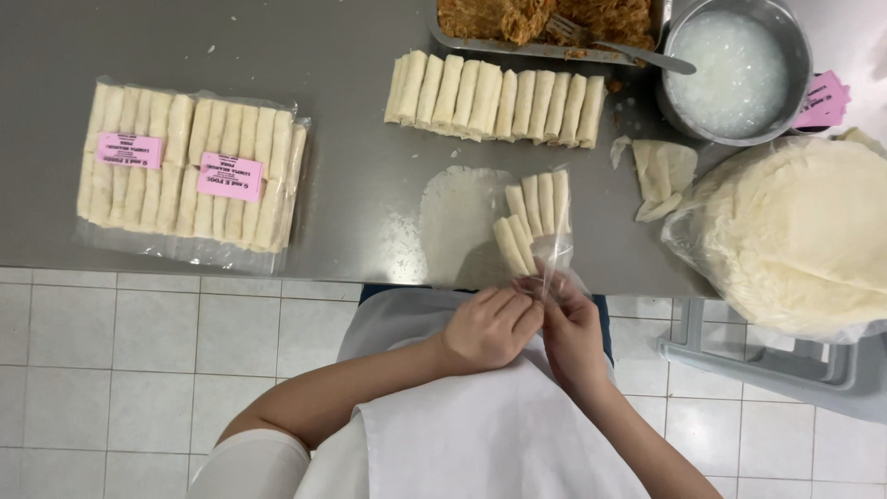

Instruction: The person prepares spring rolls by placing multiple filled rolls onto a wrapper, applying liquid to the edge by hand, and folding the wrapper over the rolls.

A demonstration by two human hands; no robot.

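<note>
The clear thin plastic bag (552, 254) is pinched at its mouth by both the left hand (488, 325) and right hand (571, 331), equally near. It lies at the grey steel table (351, 139)'s near edge, its pale spring rolls (534, 217) pointing away.

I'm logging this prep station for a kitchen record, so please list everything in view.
Sealed packs of rolls: two, pale, pink labels, table left.
Loose rolls: one row, pale, top centre.
Clear bag: one, partly filled with rolls, table edge.
Filling tray: one, brown filling, fork inside.
Metal bowl: one, white contents.
Wrapper stack: one, bagged, right.
Left hand, right hand: both pinching the bag's opening.
</note>
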